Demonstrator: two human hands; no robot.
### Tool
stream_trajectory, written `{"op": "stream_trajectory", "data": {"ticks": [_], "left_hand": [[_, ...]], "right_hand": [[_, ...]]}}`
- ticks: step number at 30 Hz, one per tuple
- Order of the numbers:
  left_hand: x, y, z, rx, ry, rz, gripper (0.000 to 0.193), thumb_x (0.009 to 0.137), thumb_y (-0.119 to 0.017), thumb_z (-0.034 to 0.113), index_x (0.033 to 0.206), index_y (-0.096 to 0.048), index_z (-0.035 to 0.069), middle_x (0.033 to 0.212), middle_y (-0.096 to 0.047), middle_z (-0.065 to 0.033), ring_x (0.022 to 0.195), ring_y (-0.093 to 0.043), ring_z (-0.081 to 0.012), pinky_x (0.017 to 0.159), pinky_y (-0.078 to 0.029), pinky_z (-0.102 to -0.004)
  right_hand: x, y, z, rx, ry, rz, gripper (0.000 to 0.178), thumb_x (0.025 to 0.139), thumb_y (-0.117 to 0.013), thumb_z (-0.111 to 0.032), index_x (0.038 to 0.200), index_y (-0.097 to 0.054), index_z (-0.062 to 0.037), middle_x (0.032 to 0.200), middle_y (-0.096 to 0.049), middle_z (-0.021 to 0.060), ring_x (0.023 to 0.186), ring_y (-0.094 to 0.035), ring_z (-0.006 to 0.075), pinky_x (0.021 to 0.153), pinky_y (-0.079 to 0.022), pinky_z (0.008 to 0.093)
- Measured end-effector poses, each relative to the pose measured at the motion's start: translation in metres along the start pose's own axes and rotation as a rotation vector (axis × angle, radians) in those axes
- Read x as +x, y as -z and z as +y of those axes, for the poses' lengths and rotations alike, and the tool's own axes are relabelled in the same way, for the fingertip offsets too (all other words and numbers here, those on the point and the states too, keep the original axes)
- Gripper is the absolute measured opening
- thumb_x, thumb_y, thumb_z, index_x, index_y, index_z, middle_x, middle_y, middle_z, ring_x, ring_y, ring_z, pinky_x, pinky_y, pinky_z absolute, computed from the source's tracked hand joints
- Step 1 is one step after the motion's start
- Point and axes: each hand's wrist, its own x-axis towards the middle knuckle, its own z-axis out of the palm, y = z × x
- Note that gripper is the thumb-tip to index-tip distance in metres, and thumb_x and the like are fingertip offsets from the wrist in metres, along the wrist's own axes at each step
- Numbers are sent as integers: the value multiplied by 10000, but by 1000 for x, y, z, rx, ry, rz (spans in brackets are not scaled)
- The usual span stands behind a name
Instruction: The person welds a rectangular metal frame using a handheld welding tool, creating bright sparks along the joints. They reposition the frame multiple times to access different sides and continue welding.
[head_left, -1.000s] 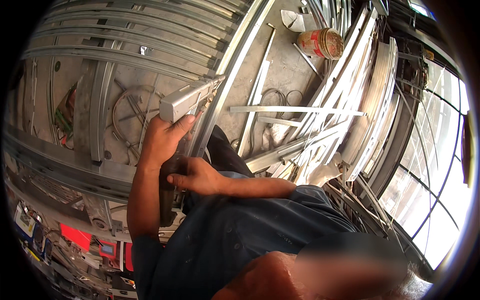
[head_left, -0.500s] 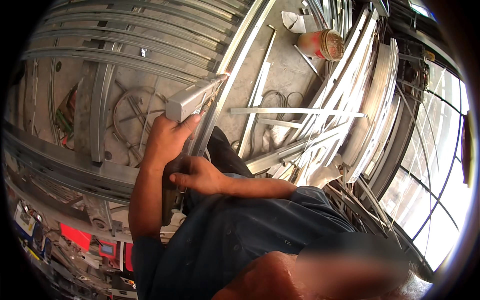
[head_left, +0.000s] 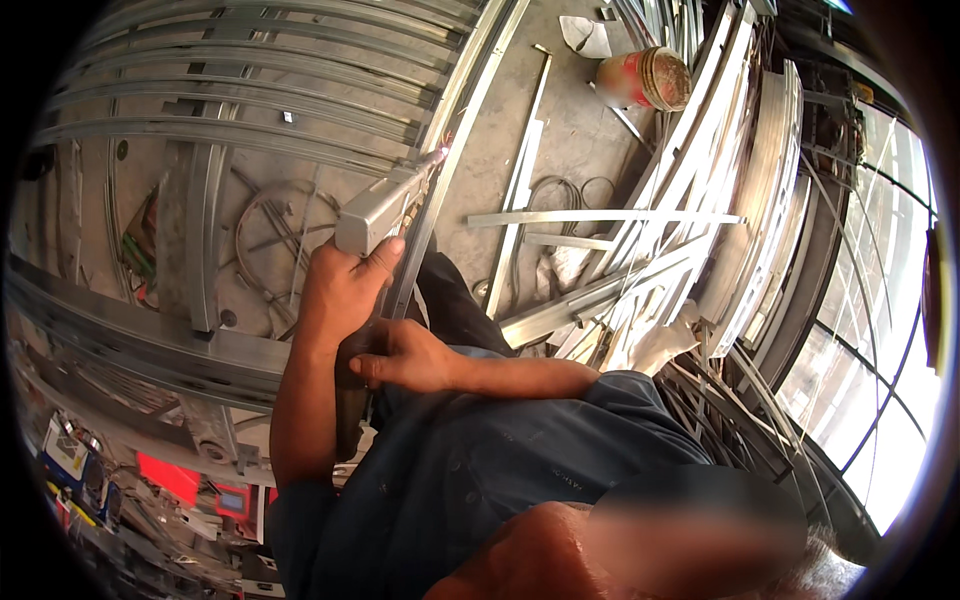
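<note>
My left hand (head_left: 342,290) is closed around a grey, box-shaped welding gun (head_left: 372,215), its thumb laid along the near side. The gun's narrow tip meets a long metal rail (head_left: 430,225) of a frame, near the end of a crossbar. A small violet-white glow and reddish sparks show at the tip. Just below, my right hand (head_left: 415,358) curls round a dark hose (head_left: 347,415) under the gun. Its thumb points left, and its other fingers are mostly hidden. Parallel metal crossbars (head_left: 260,90) run leftward from the rail.
Long metal profiles (head_left: 715,190) lie piled at the right, with a loose bar (head_left: 600,218) across the floor. A dirty bucket (head_left: 655,80) stands beside the pile. A thick beam (head_left: 140,340) crosses at left. A coiled cable (head_left: 285,230) lies beneath the frame. Red equipment (head_left: 168,477) is at lower left.
The view has shifted slightly. Sparks at the gun's tip show more plainly, and the glow there has turned violet. Both hands keep their grips.
</note>
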Motion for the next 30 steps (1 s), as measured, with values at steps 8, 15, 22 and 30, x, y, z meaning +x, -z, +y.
{"op": "stream_trajectory", "data": {"ticks": [8,15,22,30], "left_hand": [[-1,-5,12,5,6,-15,294,961,-661,230,1143,-679,0,801,-691,-85,625,-630,-154,579,-503,-316],[-5,-4,18,-4,94,-52,370,981,-649,246,1218,-649,-38,955,-693,-61,793,-620,-129,642,-535,-300],[-6,-3,15,-106,79,-19,350,978,-658,239,1192,-644,-37,900,-681,-57,715,-603,-124,621,-518,-299],[-8,2,11,-94,79,-27,315,976,-651,222,1194,-678,-3,937,-724,-52,704,-629,-116,622,-521,-284]], "right_hand": [[-3,5,1,-19,8,-17,384,915,-714,-260,1125,-612,45,824,-694,96,677,-678,161,644,-533,316],[-7,4,-1,-36,-8,-25,392,916,-707,-278,1113,-615,48,829,-698,108,681,-685,164,643,-542,326],[-8,3,-11,-109,-8,-31,390,917,-704,-294,1109,-628,36,795,-701,117,674,-687,175,644,-541,329],[-4,2,2,-71,-5,-38,380,921,-702,-296,1113,-641,26,750,-689,102,661,-678,175,636,-533,332]]}}
